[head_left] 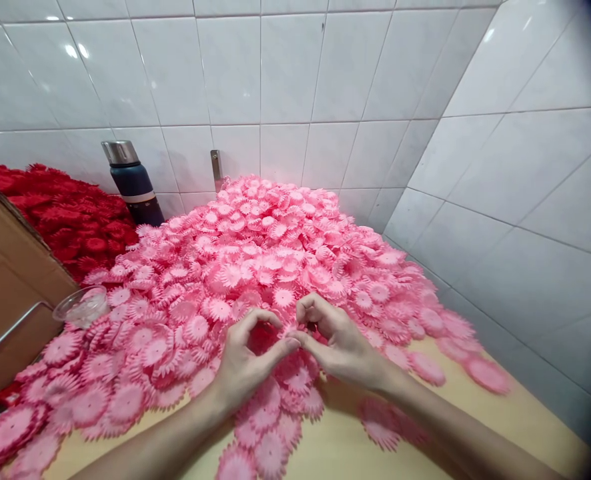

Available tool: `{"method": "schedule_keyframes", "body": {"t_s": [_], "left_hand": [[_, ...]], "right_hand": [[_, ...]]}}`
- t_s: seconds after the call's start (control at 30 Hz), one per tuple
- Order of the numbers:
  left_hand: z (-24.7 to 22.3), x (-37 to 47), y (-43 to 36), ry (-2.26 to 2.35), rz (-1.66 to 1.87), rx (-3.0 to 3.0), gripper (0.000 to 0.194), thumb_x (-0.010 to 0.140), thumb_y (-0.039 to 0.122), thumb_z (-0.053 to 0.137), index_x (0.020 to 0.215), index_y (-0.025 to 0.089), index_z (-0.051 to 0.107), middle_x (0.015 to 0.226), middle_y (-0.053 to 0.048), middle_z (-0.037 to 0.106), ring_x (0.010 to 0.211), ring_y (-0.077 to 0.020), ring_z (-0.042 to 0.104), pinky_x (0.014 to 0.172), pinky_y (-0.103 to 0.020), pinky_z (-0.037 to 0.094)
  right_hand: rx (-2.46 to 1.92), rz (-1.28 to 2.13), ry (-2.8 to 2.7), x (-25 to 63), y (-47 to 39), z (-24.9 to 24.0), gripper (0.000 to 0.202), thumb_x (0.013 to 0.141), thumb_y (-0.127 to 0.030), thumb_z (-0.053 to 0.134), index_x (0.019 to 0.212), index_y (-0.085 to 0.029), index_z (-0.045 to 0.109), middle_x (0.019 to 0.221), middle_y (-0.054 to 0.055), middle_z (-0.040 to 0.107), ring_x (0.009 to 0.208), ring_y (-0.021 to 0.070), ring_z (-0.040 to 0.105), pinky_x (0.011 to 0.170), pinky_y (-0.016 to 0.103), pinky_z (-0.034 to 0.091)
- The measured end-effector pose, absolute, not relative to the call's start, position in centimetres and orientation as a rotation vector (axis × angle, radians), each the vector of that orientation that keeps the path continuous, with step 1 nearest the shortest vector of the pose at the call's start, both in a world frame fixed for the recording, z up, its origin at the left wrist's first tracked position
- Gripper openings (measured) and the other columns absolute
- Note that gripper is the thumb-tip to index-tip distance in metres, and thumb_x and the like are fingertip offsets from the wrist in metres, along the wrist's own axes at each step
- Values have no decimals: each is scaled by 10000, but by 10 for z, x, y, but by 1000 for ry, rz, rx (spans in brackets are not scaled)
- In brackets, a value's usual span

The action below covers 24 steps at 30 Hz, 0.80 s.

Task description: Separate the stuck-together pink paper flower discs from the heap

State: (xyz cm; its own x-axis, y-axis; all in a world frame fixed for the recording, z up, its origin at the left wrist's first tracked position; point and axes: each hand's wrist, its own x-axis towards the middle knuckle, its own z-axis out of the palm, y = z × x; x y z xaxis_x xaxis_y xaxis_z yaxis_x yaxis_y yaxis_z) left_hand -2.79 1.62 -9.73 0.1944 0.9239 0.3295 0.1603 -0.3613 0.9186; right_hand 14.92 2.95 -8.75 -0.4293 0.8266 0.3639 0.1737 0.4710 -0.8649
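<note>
A large heap of pink discs with fringed, petal-like edges (255, 260) rises in front of me. My left hand (253, 353) and my right hand (333, 343) meet over its near side, thumbs tip to tip and fingers curled. Between the fingertips a pink fringed disc (291, 328) shows in small part; the fingers cover most of it. More discs (270, 453) trail from under my hands toward the near edge. Beside my right forearm lie a few loose pink discs (383, 420).
A pile of red fringed pieces (70, 213) sits at the back left, next to a dark blue bottle (135, 190). At the left are a cardboard box (15, 287) and a clear plastic cup (81, 307). White tiled walls (285, 73) bound the yellowish tabletop (475, 427).
</note>
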Motion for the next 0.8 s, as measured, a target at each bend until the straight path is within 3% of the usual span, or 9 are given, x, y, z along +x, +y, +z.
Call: {"method": "schedule_keyframes", "body": {"t_s": [0.57, 0.67, 0.8], "left_hand": [[-94, -28, 16, 950, 1194, 1717, 169, 771, 265, 755, 840, 165, 637, 830, -27, 665, 795, -166, 636, 751, -293, 497], [-97, -28, 16, 978, 1172, 1733, 189, 758, 289, 764, 817, 152, 647, 823, -41, 653, 780, -174, 623, 732, -300, 488], [-100, -28, 17, 944, 1127, 1752, 168, 814, 306, 702, 805, 145, 657, 844, -65, 649, 810, -189, 612, 758, -318, 485]], "right_hand": [[-807, 1006, -1828, 143, 28, -93, 188, 909, -239, 571, 792, -211, 426, 623, -64, 427, 508, 79, 365, 454, 223, 291], [-794, 1079, -1793, 144, 29, -95, 202, 896, -258, 605, 810, -214, 427, 598, -72, 462, 476, 73, 395, 433, 209, 288], [-765, 1096, -1835, 148, 30, -96, 185, 908, -291, 595, 839, -212, 442, 636, -47, 540, 531, 93, 501, 487, 221, 372]]}}
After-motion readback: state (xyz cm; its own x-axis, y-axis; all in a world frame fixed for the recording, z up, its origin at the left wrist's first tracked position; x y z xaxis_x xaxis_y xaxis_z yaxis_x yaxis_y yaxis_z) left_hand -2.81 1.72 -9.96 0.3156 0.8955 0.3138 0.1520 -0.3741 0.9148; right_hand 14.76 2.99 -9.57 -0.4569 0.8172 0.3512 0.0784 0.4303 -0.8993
